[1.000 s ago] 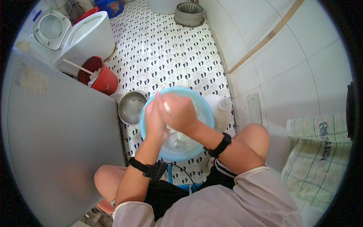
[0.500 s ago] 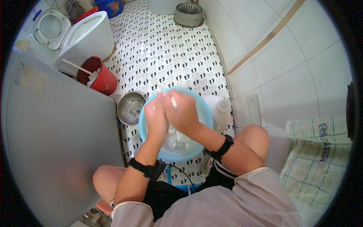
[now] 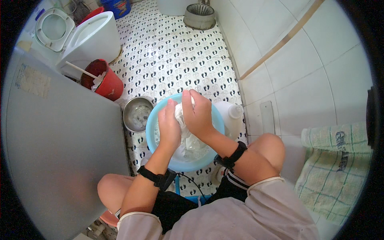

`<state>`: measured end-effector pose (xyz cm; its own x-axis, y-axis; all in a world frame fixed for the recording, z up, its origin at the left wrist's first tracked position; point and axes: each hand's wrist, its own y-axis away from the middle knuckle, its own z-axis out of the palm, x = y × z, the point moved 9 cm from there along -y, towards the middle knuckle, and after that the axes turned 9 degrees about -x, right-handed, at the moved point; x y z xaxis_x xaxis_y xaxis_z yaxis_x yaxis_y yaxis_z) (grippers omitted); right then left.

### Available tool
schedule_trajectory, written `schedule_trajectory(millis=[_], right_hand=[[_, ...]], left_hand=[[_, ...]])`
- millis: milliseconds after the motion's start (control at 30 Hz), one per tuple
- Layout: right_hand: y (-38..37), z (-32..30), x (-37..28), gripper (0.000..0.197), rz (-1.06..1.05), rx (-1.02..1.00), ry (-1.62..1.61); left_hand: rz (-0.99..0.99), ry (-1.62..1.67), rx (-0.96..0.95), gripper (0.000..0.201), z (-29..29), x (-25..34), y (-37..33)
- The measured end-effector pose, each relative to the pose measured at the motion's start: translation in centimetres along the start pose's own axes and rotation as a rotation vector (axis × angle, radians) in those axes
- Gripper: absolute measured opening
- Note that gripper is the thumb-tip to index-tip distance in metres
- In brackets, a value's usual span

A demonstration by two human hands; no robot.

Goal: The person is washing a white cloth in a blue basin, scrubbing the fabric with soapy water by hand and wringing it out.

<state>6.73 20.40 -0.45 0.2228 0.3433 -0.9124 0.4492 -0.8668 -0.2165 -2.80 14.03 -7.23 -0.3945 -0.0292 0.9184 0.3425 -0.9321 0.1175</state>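
Observation:
Between my knees on the floor stands a light blue basin (image 3: 151, 130) holding sudsy water (image 3: 197, 150). A wet white cloth (image 3: 179, 114) is bunched up over it, its lower part hanging into the suds. My left hand (image 3: 169, 125) is closed on the cloth from the left side. My right hand (image 3: 197, 113) grips it from the right, fingers curled round a bunched part. Both hands are close together above the basin's middle. Much of the cloth is hidden behind the hands. Each forearm wears a black strap.
A steel bowl (image 3: 138, 115) sits just left of the basin, a white jug (image 3: 230, 116) just right. A red bucket (image 3: 111, 85) and a toilet (image 3: 94, 42) are farther left. A grey panel (image 3: 68, 136) borders my left; a towel (image 3: 332, 172) hangs at right.
My hands, pressed together before, have moved slightly apart, with the fingers pointing more upward. More of the white cloth now shows between them.

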Motion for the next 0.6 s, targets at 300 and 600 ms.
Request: schedule_trajectory(millis=[300, 600], right_hand=[[-0.5, 0.0, 1.1, 0.024, 0.020, 0.021, 0.011], [0.2, 0.7, -0.2, 0.020, -0.089, 0.040, 0.043]], left_hand=[[-0.046, 0.121, 0.246, 0.029, -1.2, 0.0, 0.8], [-0.024, 0.111, 0.025, 0.024, 0.1, 0.0, 0.0]])
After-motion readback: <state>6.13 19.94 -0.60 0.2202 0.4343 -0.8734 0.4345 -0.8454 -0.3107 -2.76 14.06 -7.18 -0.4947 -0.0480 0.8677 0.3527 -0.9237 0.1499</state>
